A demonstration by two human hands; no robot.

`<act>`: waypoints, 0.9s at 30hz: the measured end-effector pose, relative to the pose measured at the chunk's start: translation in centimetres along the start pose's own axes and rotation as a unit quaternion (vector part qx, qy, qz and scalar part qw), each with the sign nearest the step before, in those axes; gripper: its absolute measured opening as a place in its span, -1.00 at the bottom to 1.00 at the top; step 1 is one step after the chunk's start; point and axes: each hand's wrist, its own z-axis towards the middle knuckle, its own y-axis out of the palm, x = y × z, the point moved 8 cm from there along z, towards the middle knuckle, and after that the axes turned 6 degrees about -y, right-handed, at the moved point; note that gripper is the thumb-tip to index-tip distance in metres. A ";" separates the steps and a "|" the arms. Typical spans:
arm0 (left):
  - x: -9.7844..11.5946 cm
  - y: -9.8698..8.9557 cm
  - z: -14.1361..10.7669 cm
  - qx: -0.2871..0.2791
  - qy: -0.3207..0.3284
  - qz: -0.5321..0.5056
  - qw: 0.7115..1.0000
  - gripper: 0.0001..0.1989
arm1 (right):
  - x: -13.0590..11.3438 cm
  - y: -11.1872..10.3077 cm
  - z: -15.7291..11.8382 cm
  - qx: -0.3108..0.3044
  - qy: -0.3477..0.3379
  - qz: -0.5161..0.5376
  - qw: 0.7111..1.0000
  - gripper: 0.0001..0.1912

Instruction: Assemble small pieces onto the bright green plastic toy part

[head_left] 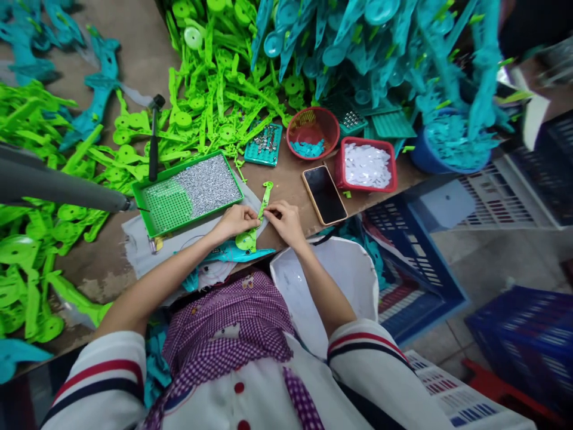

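Observation:
Near the table's front edge, a bright green plastic part [267, 192] with a long narrow arm and a round end lies between my hands. My left hand [239, 220] pinches at its left side, fingers closed. From the right, my right hand [285, 220] has thumb and fingertips closed on the same part. Anything small between the fingertips is too tiny to make out. Under the green part's round end lies a teal plastic part [257, 257]. A green tray [168, 209] of small shiny metal pieces sits just beyond my left hand.
Heaps of green parts [215, 101] and teal parts [358, 36] fill the table's back. A hammer [154, 137] leans on the tray. A phone [324, 194], a red basket of white pieces [344, 173] and a red bowl [313, 119] stand right. A grey machine arm [62, 179] juts in left.

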 end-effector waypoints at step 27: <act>2.1 0.5 -1.2 -0.056 0.168 0.140 0.974 -0.63 | 1.3 -0.4 1.3 -0.004 0.078 0.064 0.995 -0.84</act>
